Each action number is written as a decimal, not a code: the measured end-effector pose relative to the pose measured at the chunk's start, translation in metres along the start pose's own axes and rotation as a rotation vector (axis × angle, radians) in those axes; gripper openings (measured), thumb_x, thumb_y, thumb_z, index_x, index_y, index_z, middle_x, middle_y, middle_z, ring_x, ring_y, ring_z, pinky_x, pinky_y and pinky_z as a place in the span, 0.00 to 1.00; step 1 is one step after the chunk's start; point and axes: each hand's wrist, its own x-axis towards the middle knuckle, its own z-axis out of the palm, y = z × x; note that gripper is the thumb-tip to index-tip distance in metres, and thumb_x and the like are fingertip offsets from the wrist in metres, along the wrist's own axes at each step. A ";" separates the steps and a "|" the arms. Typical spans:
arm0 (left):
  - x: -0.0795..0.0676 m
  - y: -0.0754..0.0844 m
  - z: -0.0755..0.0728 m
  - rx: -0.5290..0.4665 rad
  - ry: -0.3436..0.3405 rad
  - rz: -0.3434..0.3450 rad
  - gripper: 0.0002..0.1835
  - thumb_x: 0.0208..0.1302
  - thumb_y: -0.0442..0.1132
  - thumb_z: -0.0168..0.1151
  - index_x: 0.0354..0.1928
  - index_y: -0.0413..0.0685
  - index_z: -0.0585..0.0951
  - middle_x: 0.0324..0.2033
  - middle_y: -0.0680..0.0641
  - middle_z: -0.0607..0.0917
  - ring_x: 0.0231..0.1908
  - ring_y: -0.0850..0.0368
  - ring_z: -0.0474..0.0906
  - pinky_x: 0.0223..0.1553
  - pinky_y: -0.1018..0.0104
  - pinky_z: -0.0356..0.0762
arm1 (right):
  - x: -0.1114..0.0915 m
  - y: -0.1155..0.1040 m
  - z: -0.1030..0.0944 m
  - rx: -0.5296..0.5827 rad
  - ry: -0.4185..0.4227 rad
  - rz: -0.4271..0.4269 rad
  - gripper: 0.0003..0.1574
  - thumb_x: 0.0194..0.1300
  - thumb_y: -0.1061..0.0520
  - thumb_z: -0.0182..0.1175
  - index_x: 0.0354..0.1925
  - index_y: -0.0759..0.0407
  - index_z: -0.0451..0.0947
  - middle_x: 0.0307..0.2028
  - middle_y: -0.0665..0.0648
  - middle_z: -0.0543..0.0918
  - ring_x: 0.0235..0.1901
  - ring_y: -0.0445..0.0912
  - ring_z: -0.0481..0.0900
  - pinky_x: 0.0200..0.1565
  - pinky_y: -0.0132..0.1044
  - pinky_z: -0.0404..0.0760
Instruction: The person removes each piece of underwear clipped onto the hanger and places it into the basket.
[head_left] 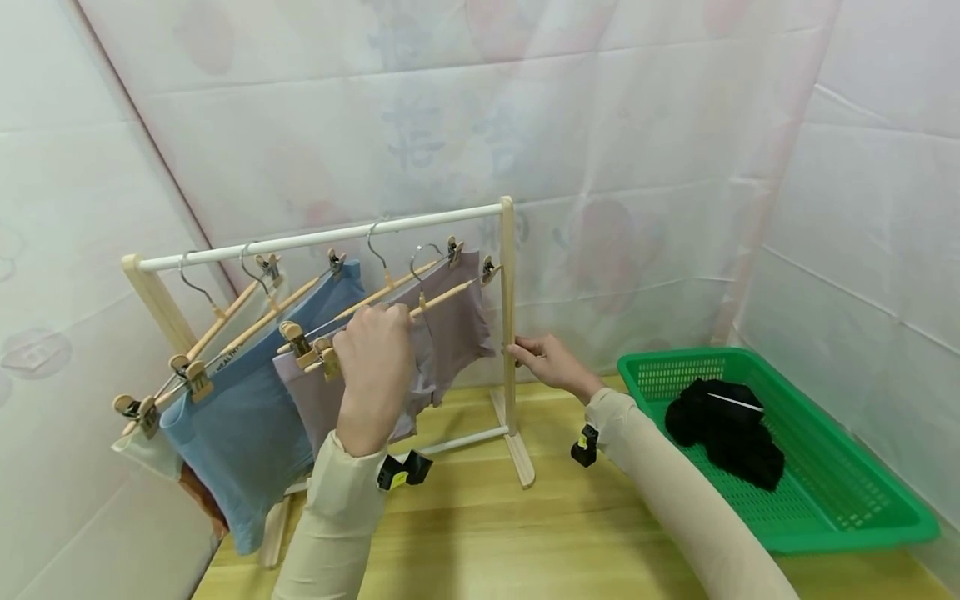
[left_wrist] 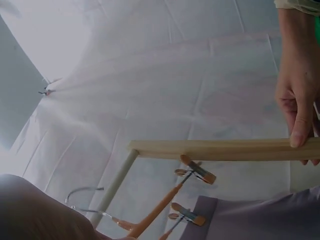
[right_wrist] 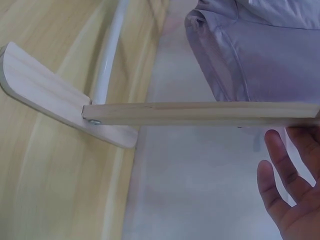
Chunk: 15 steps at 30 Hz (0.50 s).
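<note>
My left hand point(head_left: 378, 367) grips the frontmost clip hanger point(head_left: 453, 297) by its wooden bar. Its metal hook point(head_left: 422, 265) sits just below the white rail point(head_left: 322, 237) of a small wooden clothes rack. Lavender shorts point(head_left: 457, 325) hang at this hanger and the one behind it, partly hidden by the hand. At the rack's right post point(head_left: 508, 317), my right hand point(head_left: 555, 364) pinches the wood, with the thumb in front and fingers behind. In the right wrist view, two fingers point(right_wrist: 282, 160) stand spread off the post.
Blue shorts point(head_left: 255, 417) and a pale garment point(head_left: 146, 450) hang on clip hangers at the rack's left. A green basket point(head_left: 847, 533) with black cloth point(head_left: 723, 429) inside stands right on the wooden table point(head_left: 525, 542). Sheeting point(head_left: 637, 167) walls the back and sides.
</note>
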 end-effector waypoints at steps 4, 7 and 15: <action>0.009 0.003 -0.005 0.012 -0.002 -0.008 0.12 0.65 0.37 0.68 0.23 0.44 0.88 0.18 0.42 0.85 0.17 0.53 0.66 0.14 0.61 0.54 | 0.000 0.001 -0.002 0.006 0.003 -0.003 0.28 0.79 0.44 0.51 0.63 0.60 0.80 0.58 0.64 0.85 0.48 0.51 0.87 0.55 0.52 0.82; 0.019 0.007 -0.006 0.022 -0.016 -0.005 0.15 0.67 0.37 0.66 0.21 0.43 0.86 0.19 0.41 0.85 0.17 0.50 0.73 0.13 0.57 0.63 | 0.001 -0.001 -0.003 0.025 0.013 -0.001 0.28 0.79 0.43 0.51 0.62 0.60 0.80 0.62 0.64 0.82 0.48 0.52 0.87 0.54 0.52 0.82; 0.039 0.020 -0.001 0.032 -0.121 -0.001 0.13 0.69 0.27 0.58 0.30 0.40 0.89 0.23 0.40 0.86 0.25 0.43 0.82 0.22 0.46 0.79 | -0.001 -0.001 0.001 0.050 -0.002 0.034 0.27 0.78 0.43 0.52 0.61 0.57 0.82 0.64 0.63 0.80 0.51 0.52 0.87 0.62 0.57 0.79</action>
